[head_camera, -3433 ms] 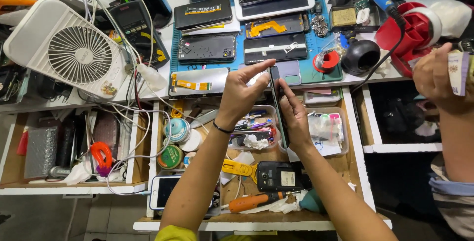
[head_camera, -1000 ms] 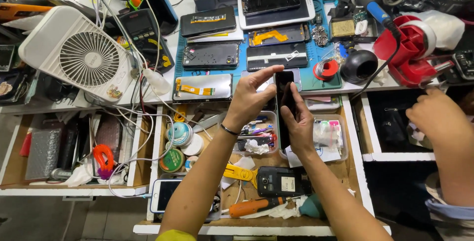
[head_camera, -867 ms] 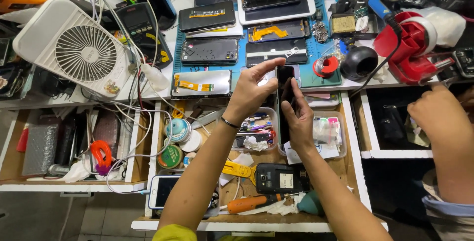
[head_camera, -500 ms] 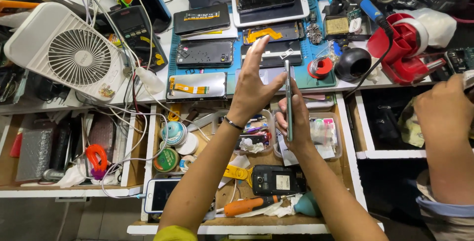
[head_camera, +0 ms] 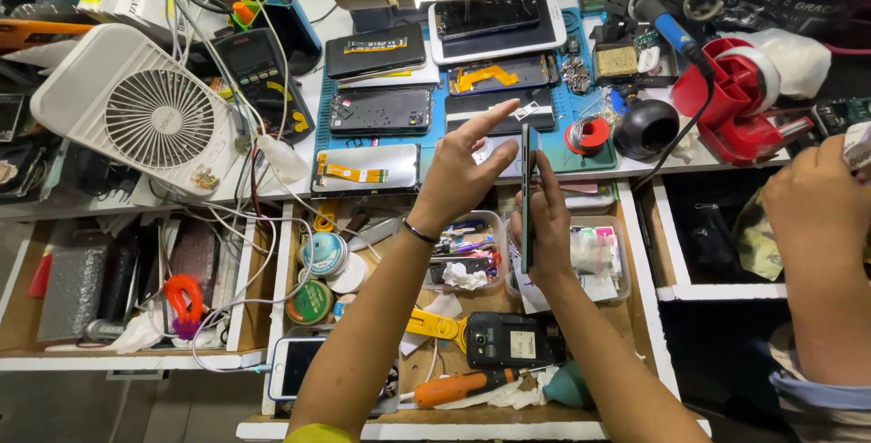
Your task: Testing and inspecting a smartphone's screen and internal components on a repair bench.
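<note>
Table (head_camera: pixel 635 166) clutter spreads under us, with a white fan (head_camera: pixel 145 116) at the left and an open drawer (head_camera: pixel 626 316) below our arms. Above the drawer, our right hand (head_camera: pixel 544 225) clamps a thin smartphone (head_camera: pixel 525 198) upright, edge toward the camera. Our left hand (head_camera: pixel 463 175) holds nothing, fingers spread, palm just beside the smartphone's face. Another person's hand (head_camera: pixel 817 198) works at the far right.
</note>
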